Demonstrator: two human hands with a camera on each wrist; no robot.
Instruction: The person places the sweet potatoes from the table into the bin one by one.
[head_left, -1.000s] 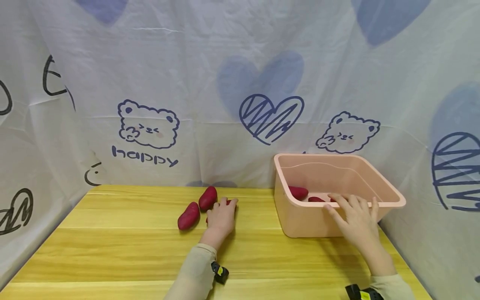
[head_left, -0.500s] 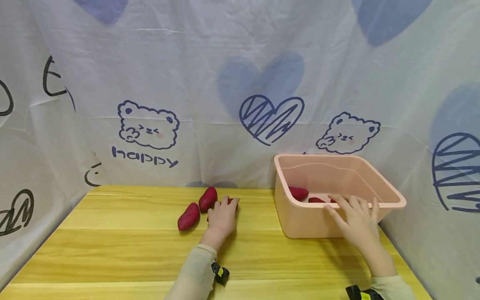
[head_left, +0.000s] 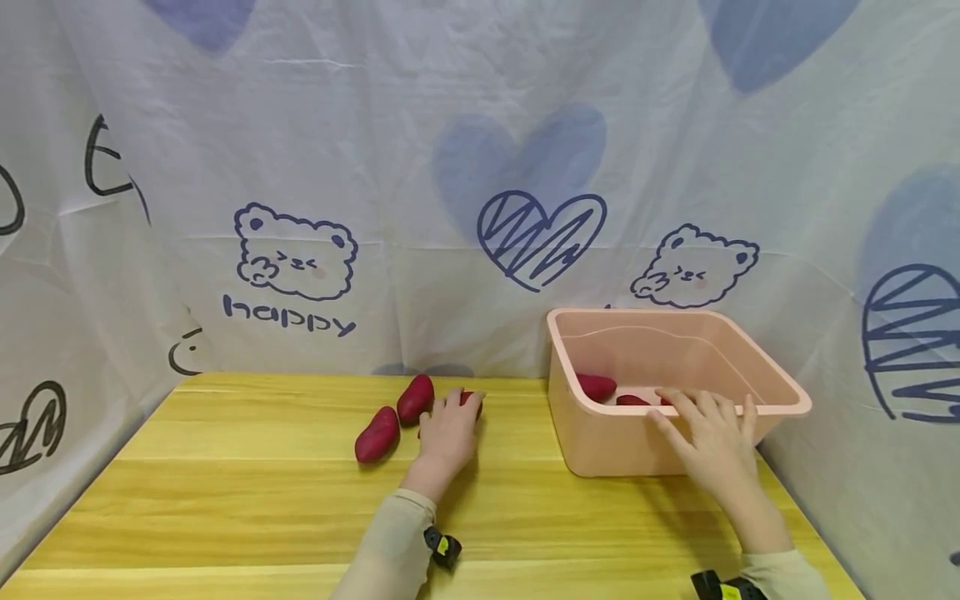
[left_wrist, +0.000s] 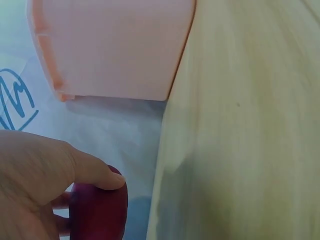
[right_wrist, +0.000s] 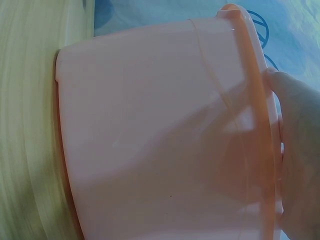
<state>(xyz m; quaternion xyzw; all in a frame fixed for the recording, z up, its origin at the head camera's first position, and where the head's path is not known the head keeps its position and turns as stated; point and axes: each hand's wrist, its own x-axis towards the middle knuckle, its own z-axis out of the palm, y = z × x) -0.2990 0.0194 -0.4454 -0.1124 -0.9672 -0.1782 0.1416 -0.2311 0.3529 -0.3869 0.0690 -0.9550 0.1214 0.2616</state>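
Observation:
My left hand (head_left: 447,432) grips a dark red sweet potato (left_wrist: 102,212), mostly covered by the hand in the head view. In the left wrist view, the thumb lies on one side of it and fingertips show behind. Just left of that hand, two more sweet potatoes lie on the table, one farther back (head_left: 416,400) and one nearer (head_left: 377,435). On the right stands a pink plastic tub (head_left: 622,450). My right hand (head_left: 712,437) holds its front rim, thumb outside and fingers over the edge. Several sweet potatoes (head_left: 597,386) lie inside, partly hidden by the front wall.
The wooden table (head_left: 247,500) ends at a white cloth backdrop (head_left: 420,167) printed with hearts and bears. More cloth hangs along the left and right sides. The tub stands near the table's right edge, close to the backdrop.
My left hand has shifted slightly right and back with the sweet potato, away from the two lying beside it. The right hand and the tub have stayed in place.

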